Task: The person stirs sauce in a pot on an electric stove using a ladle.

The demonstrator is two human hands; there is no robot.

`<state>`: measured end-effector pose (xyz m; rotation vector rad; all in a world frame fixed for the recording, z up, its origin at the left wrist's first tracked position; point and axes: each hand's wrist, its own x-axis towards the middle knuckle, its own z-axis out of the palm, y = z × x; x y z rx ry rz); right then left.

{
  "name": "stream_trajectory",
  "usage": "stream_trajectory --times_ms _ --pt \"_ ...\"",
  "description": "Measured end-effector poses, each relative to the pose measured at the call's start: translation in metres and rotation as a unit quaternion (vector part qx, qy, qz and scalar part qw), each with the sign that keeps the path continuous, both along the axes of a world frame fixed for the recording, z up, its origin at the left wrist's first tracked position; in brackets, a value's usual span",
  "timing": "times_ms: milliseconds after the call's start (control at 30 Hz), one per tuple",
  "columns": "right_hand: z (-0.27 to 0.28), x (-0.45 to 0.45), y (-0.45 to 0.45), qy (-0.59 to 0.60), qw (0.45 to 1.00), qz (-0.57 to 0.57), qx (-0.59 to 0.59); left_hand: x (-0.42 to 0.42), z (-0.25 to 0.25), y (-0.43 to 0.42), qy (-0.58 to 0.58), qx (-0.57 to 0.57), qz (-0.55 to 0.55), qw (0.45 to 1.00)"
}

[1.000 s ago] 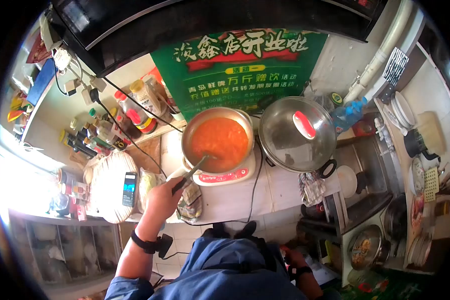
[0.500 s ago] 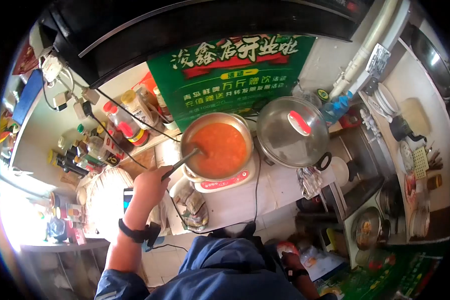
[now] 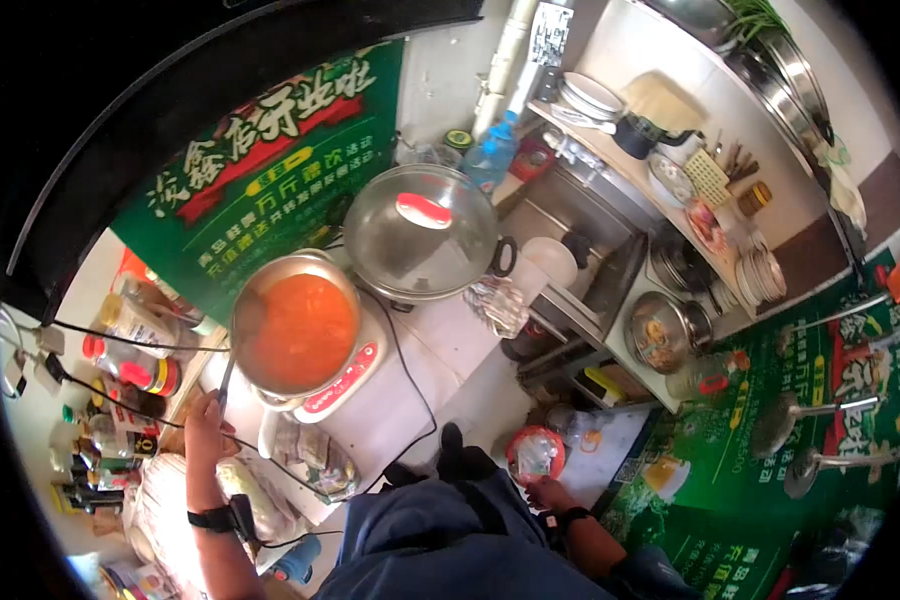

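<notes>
My left hand [image 3: 205, 420] is closed round the dark handle of a ladle [image 3: 227, 375]. The ladle's head sits at the left side of a steel pot [image 3: 292, 392], in orange-red soup [image 3: 305, 325]. Under the pot is a white electric cooker [image 3: 345, 380] with a red panel. My right hand [image 3: 548, 495] hangs low beside my body, close to a red basin [image 3: 513, 450] with clear plastic in it. Its fingers are partly hidden, and I cannot make out whether it touches the basin.
A large pan with a glass lid [image 3: 415, 250] stands right of the soup. Sauce bottles [image 3: 130, 370] line the left. Cables [image 3: 425, 400] cross the counter. A sink [image 3: 580, 215], a steel pan [image 3: 660, 335] and shelves with plates [image 3: 592, 95] are at the right.
My view has turned to the right, so the pot and counter appear further left. The ladle's head has moved to the pot's left side, still in my left hand.
</notes>
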<state>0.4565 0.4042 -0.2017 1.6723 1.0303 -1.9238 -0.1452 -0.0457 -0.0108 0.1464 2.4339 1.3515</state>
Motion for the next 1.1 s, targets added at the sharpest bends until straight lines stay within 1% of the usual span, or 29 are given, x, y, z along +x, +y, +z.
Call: stream_trajectory --times_ms 67,100,133,167,200,233,300,333,367,400,433,467,500,533,567,600,633,667,700,733,767,800,867,900,967,1000,1033,1067,1100 --pt "0.006 0.008 -0.014 -0.014 0.998 0.033 0.054 0.001 0.038 0.022 -0.165 0.024 0.013 0.986" --pt "0.01 0.008 -0.017 -0.019 0.995 0.047 0.083 0.002 0.041 0.03 -0.186 0.035 0.014 0.982" --pt "0.006 0.018 -0.014 0.036 0.99 0.105 0.087 0.006 0.041 0.039 -0.208 0.046 0.012 0.977" --pt "-0.007 0.024 -0.013 0.02 0.99 0.11 0.081 0.009 0.04 0.049 -0.232 0.056 0.01 0.971" --pt "-0.009 0.022 -0.013 0.017 0.989 0.106 0.104 0.015 0.043 0.056 -0.203 0.038 -0.033 0.978" --pt "-0.008 0.016 -0.013 0.015 0.987 0.105 0.124 0.02 0.042 0.06 -0.174 0.021 -0.045 0.983" --pt "-0.108 0.053 0.005 0.048 0.929 0.311 0.192 0.028 0.04 0.067 -0.112 -0.012 -0.065 0.991" --pt "-0.103 0.037 0.013 0.06 0.946 0.274 0.165 0.039 0.056 0.072 -0.118 -0.017 -0.051 0.992" --pt "-0.094 0.029 0.023 0.147 0.833 0.447 0.292 0.045 0.053 0.069 -0.065 -0.042 -0.06 0.995" --pt "-0.082 0.019 0.033 0.197 0.663 0.562 0.454 0.055 0.048 0.061 -0.012 -0.067 -0.067 0.995" --pt "-0.088 0.014 0.042 0.173 0.728 0.53 0.399 0.066 0.063 0.073 0.042 -0.092 -0.073 0.992" --pt "-0.096 0.006 0.052 0.149 0.786 0.494 0.34 0.086 0.085 0.079 0.036 -0.103 -0.047 0.993" --pt "-0.103 -0.003 0.059 0.125 0.838 0.454 0.276 0.096 0.096 0.081 0.057 -0.139 -0.049 0.987" --pt "-0.093 -0.011 0.069 0.113 0.795 0.51 0.306 0.107 0.103 0.081 0.078 -0.177 -0.052 0.98" --pt "-0.085 -0.02 0.079 0.143 0.758 0.539 0.34 0.117 0.111 0.083 0.099 -0.214 -0.055 0.97" --pt "-0.094 -0.02 0.093 0.173 0.717 0.564 0.372 0.13 0.127 0.095 0.083 -0.205 -0.042 0.974" --pt "-0.093 -0.027 0.104 0.201 0.673 0.587 0.403 0.137 0.126 0.099 0.094 -0.217 -0.051 0.97" --pt "-0.094 -0.037 0.115 0.157 0.591 0.675 0.413 0.147 0.119 0.1 0.104 -0.229 -0.058 0.966" --pt "-0.089 -0.042 0.125 0.171 0.624 0.639 0.416 0.154 0.115 0.106 0.114 -0.24 -0.065 0.962" --pt "-0.084 -0.044 0.136 0.184 0.655 0.603 0.417 0.16 0.122 0.132 0.094 -0.288 -0.052 0.952" --pt "-0.08 -0.045 0.147 0.196 0.684 0.567 0.415 0.161 0.123 0.151 0.102 -0.278 -0.048 0.954" --pt "-0.069 -0.051 0.154 0.195 0.774 0.482 0.36 0.162 0.121 0.168 0.111 -0.269 -0.041 0.956" --pt "-0.033 -0.077 0.181 0.173 0.812 0.503 0.24 0.161 0.116 0.188 0.13 -0.254 -0.021 0.958" --pt "-0.03 -0.079 0.188 0.174 0.83 0.48 0.223 0.158 0.115 0.192 0.15 -0.234 -0.002 0.961" --pt "-0.024 -0.083 0.201 0.174 0.864 0.431 0.191 0.161 0.123 0.193 0.129 -0.244 0.028 0.961" --pt "-0.046 -0.078 0.202 0.183 0.875 0.397 0.208 0.158 0.104 0.179 0.179 -0.221 0.019 0.958" --pt "-0.064 -0.073 0.21 0.192 0.884 0.363 0.225 0.158 0.106 0.191 0.179 -0.218 0.041 0.958" --pt "-0.059 -0.075 0.22 0.179 0.771 0.527 0.309 0.154 0.112 0.21 0.18 -0.215 0.06 0.958" --pt "-0.05 -0.079 0.229 0.199 0.787 0.513 0.281 0.151 0.114 0.223 0.181 -0.211 0.078 0.957"
